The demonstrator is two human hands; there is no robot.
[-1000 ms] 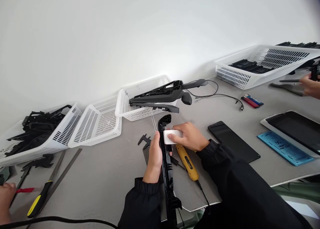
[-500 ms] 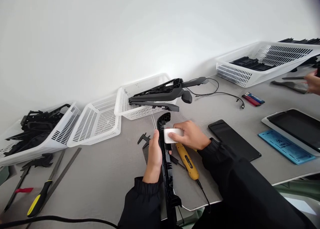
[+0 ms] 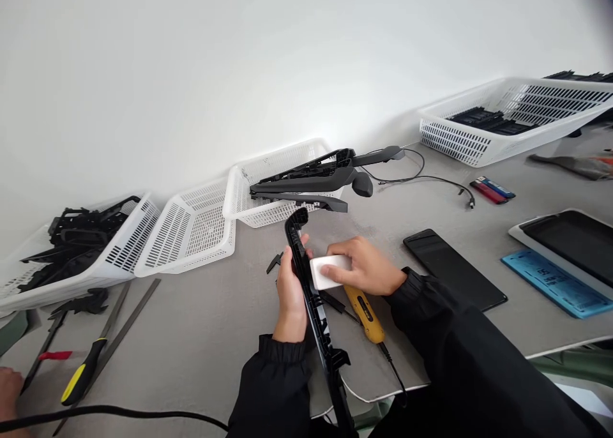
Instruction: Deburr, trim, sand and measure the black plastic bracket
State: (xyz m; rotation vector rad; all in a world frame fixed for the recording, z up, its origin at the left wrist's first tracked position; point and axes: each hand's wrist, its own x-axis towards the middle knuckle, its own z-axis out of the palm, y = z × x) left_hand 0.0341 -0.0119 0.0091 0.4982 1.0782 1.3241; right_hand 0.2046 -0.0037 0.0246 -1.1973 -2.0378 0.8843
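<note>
Our left hand [image 3: 290, 294] wraps its fingers tight around the long black ribbed plastic part [image 3: 330, 355], which stands on edge between both hands, its curved end just past our fingertips. Our right hand [image 3: 370, 269] clamps fingers and thumb on a small white rectangular block [image 3: 320, 277], pressed against the part's side. A yellow-handled tool [image 3: 366, 310] lies under the right palm; a white slotted plastic basket [image 3: 239, 192] sits beyond the fingertips.
</note>
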